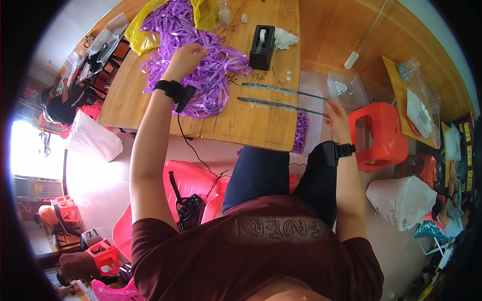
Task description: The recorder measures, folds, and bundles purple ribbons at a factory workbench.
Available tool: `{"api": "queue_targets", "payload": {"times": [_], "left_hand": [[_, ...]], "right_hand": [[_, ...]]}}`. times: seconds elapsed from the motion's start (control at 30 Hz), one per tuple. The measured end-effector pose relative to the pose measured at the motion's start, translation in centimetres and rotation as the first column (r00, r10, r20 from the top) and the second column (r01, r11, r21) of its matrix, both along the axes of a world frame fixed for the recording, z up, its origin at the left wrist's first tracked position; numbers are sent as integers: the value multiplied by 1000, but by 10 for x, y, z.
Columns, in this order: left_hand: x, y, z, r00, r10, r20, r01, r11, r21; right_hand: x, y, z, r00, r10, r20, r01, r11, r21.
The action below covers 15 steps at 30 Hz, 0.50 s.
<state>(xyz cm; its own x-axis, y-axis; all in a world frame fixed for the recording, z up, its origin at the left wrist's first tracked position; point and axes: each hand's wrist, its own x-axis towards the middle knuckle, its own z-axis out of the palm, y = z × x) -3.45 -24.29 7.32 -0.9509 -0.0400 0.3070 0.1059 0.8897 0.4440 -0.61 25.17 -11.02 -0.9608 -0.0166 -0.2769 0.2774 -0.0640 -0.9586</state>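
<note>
Ribbon strips (pixel 201 55) piled purple on the wooden tabletop (pixel 251 120) look light, floppy and tangle-prone, so I'd pinch single strands near an end; nearer me the right hand (pixel 337 116) pinches a thin rod's (pixel 281 104) tip, while farther off the left hand (pixel 185 59) curls loosely into the pile.

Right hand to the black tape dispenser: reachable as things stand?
Probably yes. The right hand is at the table edge by two long rods; the tape dispenser stands beyond them on open wood, nothing tall between.
</note>
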Motion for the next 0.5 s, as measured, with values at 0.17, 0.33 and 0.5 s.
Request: {"api": "queue_targets", "payload": {"times": [0.17, 0.33, 0.5], "left_hand": [[49, 72, 76, 919, -395, 19, 265, 650, 712], [130, 173, 106, 800, -600, 5, 545, 730, 412], [160, 205, 61, 728, -684, 31, 647, 702, 297]], "right_hand": [[30, -26, 84, 862, -283, -422, 239, 959, -156], [90, -95, 172, 720, 56, -691, -150, 986, -76], [102, -116, 159, 740, 210, -639, -385, 911, -146]]}}
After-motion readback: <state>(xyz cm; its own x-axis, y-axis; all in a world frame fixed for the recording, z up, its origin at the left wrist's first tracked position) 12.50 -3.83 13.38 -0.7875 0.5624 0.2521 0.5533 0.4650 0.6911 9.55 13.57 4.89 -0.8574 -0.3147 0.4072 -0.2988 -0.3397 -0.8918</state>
